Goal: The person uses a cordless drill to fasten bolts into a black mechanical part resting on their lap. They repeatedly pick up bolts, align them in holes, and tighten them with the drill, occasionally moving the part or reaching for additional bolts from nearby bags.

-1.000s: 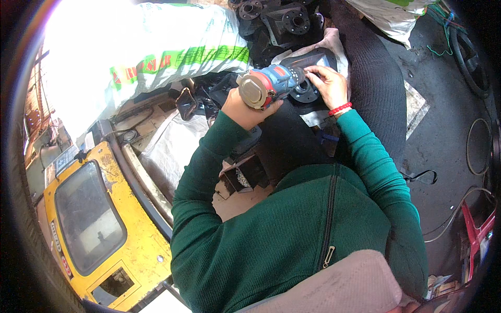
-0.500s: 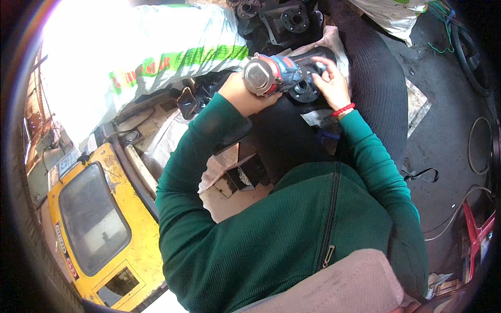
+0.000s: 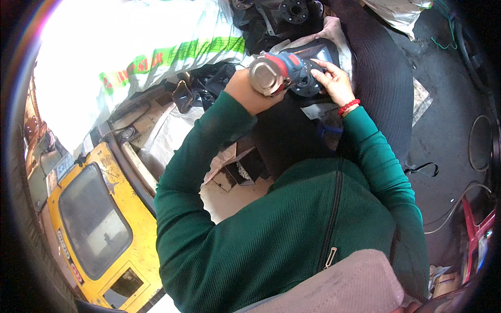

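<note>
My left hand (image 3: 254,93) is wrapped round a blue and red cordless drill (image 3: 275,73), its grey battery end turned up toward me. The drill's front end points right, over a black flanged part (image 3: 308,87) with bolt holes round its disc. That part lies on a pale cloth (image 3: 342,37) across my lap. My right hand (image 3: 335,83), with red beads at the wrist, closes thumb and fingers at the flanged part's upper right edge. The drill's tip and whatever lies between those fingertips are hard to make out.
More black flanged parts (image 3: 294,11) are heaped beyond my lap. A big white and green sack (image 3: 172,57) fills the upper left, above a yellow panel (image 3: 138,235) with a window. Another white sack (image 3: 399,13) stands far right. A cable (image 3: 443,227) and a red frame (image 3: 476,229) lie at right.
My right fingers have come down from beside the drill's front onto the flanged part's edge. The drill has tilted and shifted slightly right in my left hand. The whole view has shifted a little.
</note>
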Motion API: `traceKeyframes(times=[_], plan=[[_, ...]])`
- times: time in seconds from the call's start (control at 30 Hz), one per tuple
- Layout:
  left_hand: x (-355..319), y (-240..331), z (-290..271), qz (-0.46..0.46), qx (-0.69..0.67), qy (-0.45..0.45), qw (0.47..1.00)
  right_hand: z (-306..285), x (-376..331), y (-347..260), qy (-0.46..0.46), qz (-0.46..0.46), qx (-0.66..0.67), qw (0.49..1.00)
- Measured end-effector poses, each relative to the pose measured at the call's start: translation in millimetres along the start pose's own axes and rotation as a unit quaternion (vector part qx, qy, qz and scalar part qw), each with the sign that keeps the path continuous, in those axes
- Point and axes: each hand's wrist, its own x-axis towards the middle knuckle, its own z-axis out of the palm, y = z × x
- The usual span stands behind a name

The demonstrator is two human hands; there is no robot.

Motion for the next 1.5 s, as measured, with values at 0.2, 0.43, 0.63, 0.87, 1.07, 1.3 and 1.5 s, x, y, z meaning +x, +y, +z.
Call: traceKeyframes(times=[0.2, 0.43, 0.63, 0.87, 1.07, 1.3, 1.5], plan=[[-17, 11, -1, -0.087, -0.022, 0.031, 0.996, -2, 17, 22, 0.054, -0.084, -0.095, 0.990], [-128, 4, 64, -0.074, -0.040, 0.054, 0.995, -19, 33, 32, 0.084, -0.093, -0.212, 0.969], [-209, 10, 139, -0.114, -0.079, -0.080, 0.987, 1, 60, -19, 0.035, -0.026, -0.205, 0.978], [-230, -22, 30, -0.013, -0.002, 0.135, 0.991, 106, 133, -53, 0.025, 0.004, -0.158, 0.987], [-233, -39, -186, 0.067, 0.253, 0.636, 0.726, 102, 145, -32, -0.006, -0.031, -0.237, 0.971], [-206, -214, -425, -0.347, 0.255, 0.546, 0.719, 123, 17, -253, 0.092, -0.564, -0.429, 0.700], [-152, -252, -402, -0.385, 0.219, 0.529, 0.724, -32, 78, -488, 0.299, -0.618, -0.525, 0.502]])
